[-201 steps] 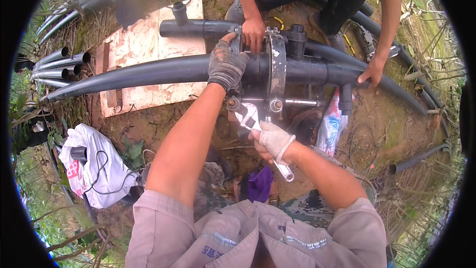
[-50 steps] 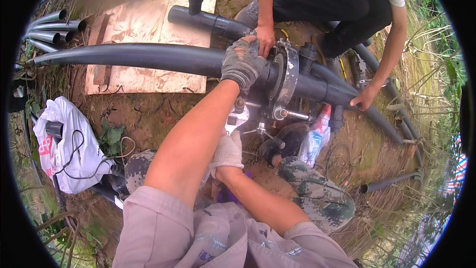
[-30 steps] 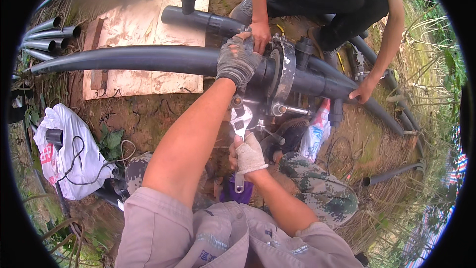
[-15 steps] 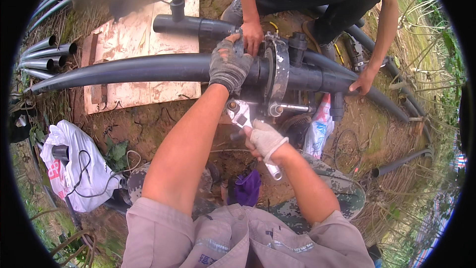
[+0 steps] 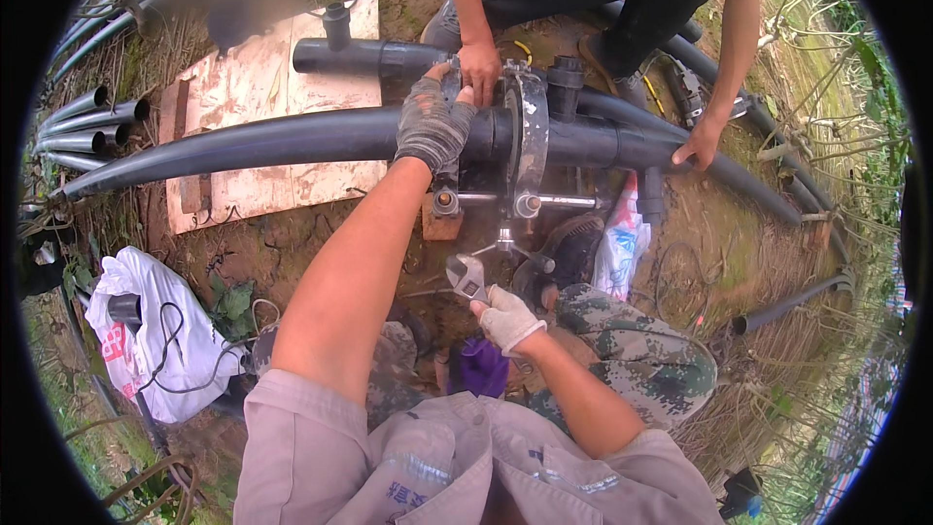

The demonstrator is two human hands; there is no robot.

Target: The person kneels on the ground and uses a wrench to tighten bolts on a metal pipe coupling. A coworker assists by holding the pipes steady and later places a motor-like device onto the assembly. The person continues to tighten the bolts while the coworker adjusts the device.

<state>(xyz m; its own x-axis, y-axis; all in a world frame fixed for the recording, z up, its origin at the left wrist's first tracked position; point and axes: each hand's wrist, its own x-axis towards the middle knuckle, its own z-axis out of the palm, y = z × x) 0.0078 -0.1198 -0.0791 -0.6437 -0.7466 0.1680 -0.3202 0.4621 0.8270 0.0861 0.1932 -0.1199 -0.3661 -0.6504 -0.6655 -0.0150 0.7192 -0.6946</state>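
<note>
A thick black plastic pipe (image 5: 282, 141) runs across the view through a metal pipe clamp (image 5: 528, 131) that has several bolts and rods. My left hand (image 5: 432, 126), in a grey glove, is closed over the pipe and the clamp's left part, whose bolt (image 5: 445, 199) shows below my wrist. An adjustable wrench (image 5: 468, 276) is in my right hand (image 5: 511, 319), which wears a pale glove. Its jaws are apart from the clamp, nearer my body. Most of its handle is hidden by that hand. Right of the clamp, a black branch fitting (image 5: 566, 87) stands up.
A co-worker's hand (image 5: 480, 70) touches the clamp's top; the other hand (image 5: 700, 144) rests on the pipe at right. Behind the pipe lies a muddy board (image 5: 282, 78). White sacks (image 5: 170, 331), a purple cloth (image 5: 478, 367) and stacked pipes (image 5: 92, 123) lie around on the soil.
The wrench has come off the clamp's left bolt and moved toward my body in my right hand. My left hand stays on the clamp and pipe.
</note>
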